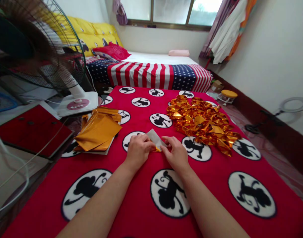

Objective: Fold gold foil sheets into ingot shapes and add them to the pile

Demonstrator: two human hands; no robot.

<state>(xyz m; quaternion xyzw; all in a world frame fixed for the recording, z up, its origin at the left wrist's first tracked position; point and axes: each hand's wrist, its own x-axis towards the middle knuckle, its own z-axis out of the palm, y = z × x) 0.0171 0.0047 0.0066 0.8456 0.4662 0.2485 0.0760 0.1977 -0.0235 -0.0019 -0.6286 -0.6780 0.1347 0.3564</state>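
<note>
Between my hands lies a sheet of foil paper [154, 136], grey side up, its near edge turned over to show shiny gold. My left hand [138, 147] pinches the left part of that edge between thumb and fingers. On the right side, my right hand [175, 151] has its thumb and fingers closed on the same sheet. Left of my hands is a stack of flat gold foil sheets [99, 129]. A large heap of folded gold foil pieces [203, 120] spreads to the right.
A red cloth with monkey prints [131, 205] covers the table. An electric fan [78, 99] stands at the left beside a red panel [32, 129]. Behind the table is a bed [151, 74]; a stool [228, 94] and a ring-light stand [267, 114] are at the right.
</note>
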